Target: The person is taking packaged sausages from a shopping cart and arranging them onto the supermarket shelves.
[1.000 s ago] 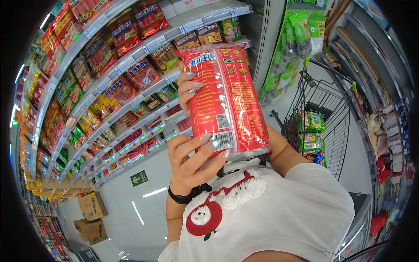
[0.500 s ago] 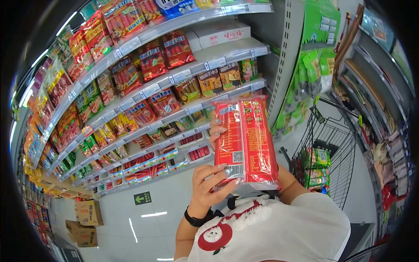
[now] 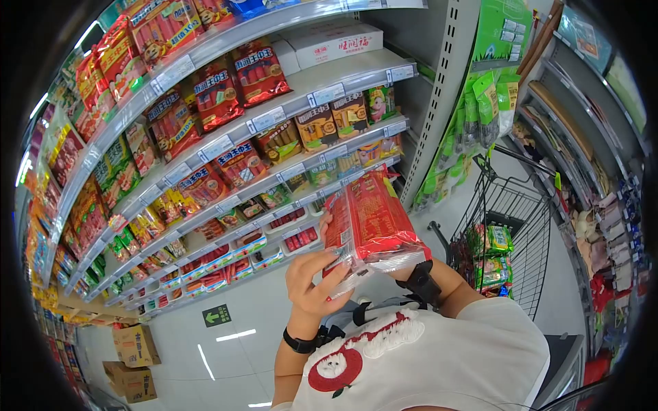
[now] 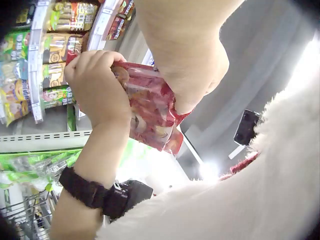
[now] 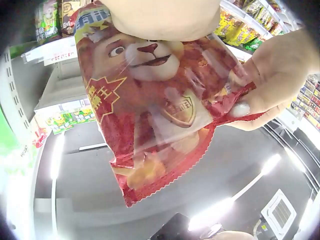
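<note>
A red plastic sausage pack (image 3: pixel 377 212) is held in front of the chest, its printed back turned up and its clear lower end towards the body. My left hand (image 3: pixel 312 281) pinches the lower left corner; in the right wrist view that hand (image 5: pixel 275 75) has its thumb on the red seam. My right hand (image 4: pixel 97 85) supports the pack from beneath, fingers curled round the edge, mostly hidden in the head view. The pack's underside (image 5: pixel 150 100) carries a cartoon lion face.
Shelves (image 3: pixel 329 96) of packaged sausages curve along the left and front. On the right stands a black wire shopping cart (image 3: pixel 531 198) with green packs (image 3: pixel 495 240) inside. Green bags (image 3: pixel 483 103) hang by the shelf end. Cardboard boxes (image 3: pixel 133 346) sit on the floor at left.
The pack has tipped from facing the camera to lying flatter, its lower end now showing. Both hands keep hold of it. The head view has shifted, showing more shelf above the pack.
</note>
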Demonstrator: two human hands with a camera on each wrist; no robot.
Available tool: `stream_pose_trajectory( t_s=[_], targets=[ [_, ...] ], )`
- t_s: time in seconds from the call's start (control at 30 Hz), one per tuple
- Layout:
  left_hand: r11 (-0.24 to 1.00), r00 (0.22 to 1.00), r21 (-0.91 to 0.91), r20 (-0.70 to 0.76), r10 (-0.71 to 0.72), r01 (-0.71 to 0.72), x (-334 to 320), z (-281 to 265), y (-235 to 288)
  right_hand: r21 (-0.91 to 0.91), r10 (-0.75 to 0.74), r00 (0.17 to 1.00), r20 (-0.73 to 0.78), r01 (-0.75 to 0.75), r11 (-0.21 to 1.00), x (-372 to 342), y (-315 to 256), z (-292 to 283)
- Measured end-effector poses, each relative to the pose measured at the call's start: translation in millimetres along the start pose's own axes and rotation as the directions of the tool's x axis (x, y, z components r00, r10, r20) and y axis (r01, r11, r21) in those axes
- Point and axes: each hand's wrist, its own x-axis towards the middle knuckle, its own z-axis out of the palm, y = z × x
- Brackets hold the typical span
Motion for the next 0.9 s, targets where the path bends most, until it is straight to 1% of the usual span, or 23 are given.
stream_pose_trajectory(
  t_s=[0.07,0.17,0.2,0.27,0.3,0.33,0.37,0.4,0.43,0.5,0.53,0.63,0.67,0.77,0.8,0.83,0.9],
  targets=[
    [1.0,1.0,0.011,-0.012,0.0,0.0,-0.3,4.7,-13.4,-0.012,-0.01,1.0,-0.018,0.01,1.0,10.5,-3.8,-3.9],
    [1.0,0.999,0.019,0.028,0.019,-0.02,9.6,9.2,-31.8,-0.049,-0.048,0.998,-0.035,0.046,0.998,30.1,-9.7,-7.9],
    [1.0,0.998,-0.008,0.065,-0.005,0.006,13.9,10.4,-39.1,-0.073,-0.076,0.996,-0.04,0.072,0.995,38.5,-12.8,-8.3],
    [0.997,0.989,-0.057,0.137,-0.051,0.06,22.6,11.9,-54.4,-0.159,-0.185,0.981,-0.056,0.174,0.972,55.8,-19.9,-5.2],
    [0.988,0.98,-0.098,0.169,-0.105,0.123,27.2,13.4,-61.7,-0.237,-0.268,0.961,-0.069,0.245,0.94,64.2,-23.9,1.0],
    [0.973,0.967,-0.136,0.201,-0.155,0.185,32.3,15.0,-69.5,-0.363,-0.388,0.92,-0.059,0.343,0.867,69.1,-29.0,14.0],
    [0.954,0.951,-0.171,0.234,-0.202,0.244,36.9,16.5,-78.1,-0.486,-0.502,0.863,-0.048,0.42,0.767,73.9,-34.0,27.0],
    [0.923,0.924,-0.246,0.319,-0.212,0.297,38.2,18.2,-92.7,-0.514,-0.576,0.817,-0.03,0.482,0.71,82.4,-41.5,32.8],
    [0.846,0.898,-0.373,0.365,-0.245,0.382,41.9,20.4,-103.8,-0.542,-0.645,0.764,-0.013,0.537,0.647,91.0,-49.1,38.6],
    [0.618,0.836,-0.579,0.477,-0.273,0.532,58.3,25.9,-126.0,-0.427,-0.721,0.692,-0.03,0.644,0.635,109.6,-62.8,42.1],
    [0.59,0.774,-0.551,0.592,-0.222,0.591,65.4,27.0,-142.0,-0.477,-0.772,0.629,-0.088,0.654,0.587,119.5,-68.1,46.4],
    [0.711,0.642,-0.359,0.748,-0.168,0.605,101.0,34.1,-160.8,-0.672,-0.885,0.461,0.061,0.675,0.306,147.2,-82.6,75.5],
    [0.743,0.612,-0.312,0.774,-0.163,0.592,118.4,35.5,-160.4,-0.692,-0.897,0.442,0.02,0.653,0.307,156.9,-92.8,76.1],
    [0.629,0.622,-0.358,0.737,-0.263,0.69,130.5,59.2,-179.4,-0.83,-0.874,0.486,0.012,0.492,0.262,171.5,-99.7,98.2],
    [0.604,0.654,-0.418,0.718,-0.238,0.679,131.3,67.1,-187.8,-0.839,-0.863,0.504,0.031,0.482,0.252,172.7,-106.2,99.7],
    [0.598,0.679,-0.459,0.706,-0.204,0.657,133.9,72.4,-198.2,-0.856,-0.842,0.532,0.084,0.472,0.213,174.3,-111.2,103.5],
    [0.57,0.71,-0.528,0.689,-0.147,0.63,132.1,81.5,-212.3,-0.885,-0.792,0.589,0.161,0.441,0.148,170.6,-116.8,107.7]
  ],
)
